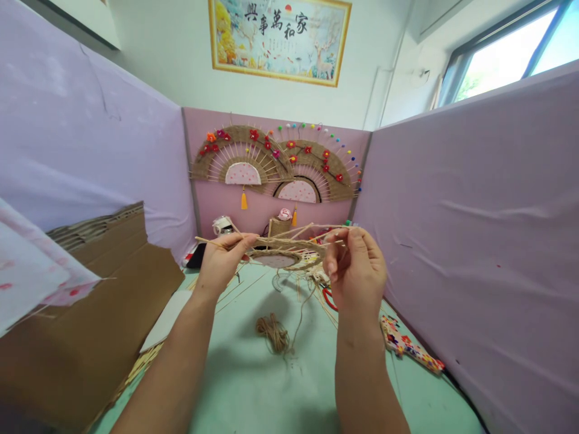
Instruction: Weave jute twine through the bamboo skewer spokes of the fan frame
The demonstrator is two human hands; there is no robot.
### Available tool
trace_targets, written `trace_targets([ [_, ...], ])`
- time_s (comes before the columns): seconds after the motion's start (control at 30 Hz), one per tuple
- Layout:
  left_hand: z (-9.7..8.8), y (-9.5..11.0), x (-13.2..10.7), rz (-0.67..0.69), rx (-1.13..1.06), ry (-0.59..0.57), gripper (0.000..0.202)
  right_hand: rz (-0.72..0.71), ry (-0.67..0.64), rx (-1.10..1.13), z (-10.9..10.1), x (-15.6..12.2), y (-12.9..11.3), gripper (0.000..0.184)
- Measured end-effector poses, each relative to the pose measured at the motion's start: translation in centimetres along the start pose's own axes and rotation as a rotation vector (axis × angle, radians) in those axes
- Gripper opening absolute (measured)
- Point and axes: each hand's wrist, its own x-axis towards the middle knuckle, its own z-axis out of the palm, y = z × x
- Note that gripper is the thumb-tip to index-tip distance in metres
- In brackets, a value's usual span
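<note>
I hold a half-made fan [283,250] of thin wooden sticks, jute twine and a pale pink centre level above the green table [253,386]. My left hand [221,262] pinches its left sticks. My right hand [355,271] is closed on the right side, fingers pinching the twine among the sticks. A strand of twine hangs down from the fan to a small loose bundle of jute twine [272,333] lying on the table below.
Pink partition walls enclose the table on three sides. Two finished fans [275,163] with flowers hang on the back wall. Cardboard sheets [90,313] stand at the left. A patterned glue gun [409,346] lies at the right. Loose sticks, red scissors and small items sit behind the fan.
</note>
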Motion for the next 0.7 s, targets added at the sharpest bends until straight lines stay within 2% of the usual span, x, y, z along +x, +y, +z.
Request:
trace_targets([
  [0.13,-0.5,-0.8,0.8,-0.034,-0.062,0.072,0.026,-0.002,0.068,-0.17,-0.6,0.8,1.3,0.026],
  [0.37,-1.7,-2.2,2.1,-0.122,-0.172,0.156,0.025,-0.055,0.034,-0.633,-2.5,3.1,4.1,0.027],
  [0.57,-2.1,-2.4,2.3,-0.131,-0.201,0.135,0.029,-0.014,0.012,-0.683,-2.7,3.7,5.8,0.025],
  [0.7,-2.1,-2.7,2.3,-0.145,-0.207,0.103,0.031,-0.036,0.029,-0.71,-2.6,3.9,6.8,0.024],
])
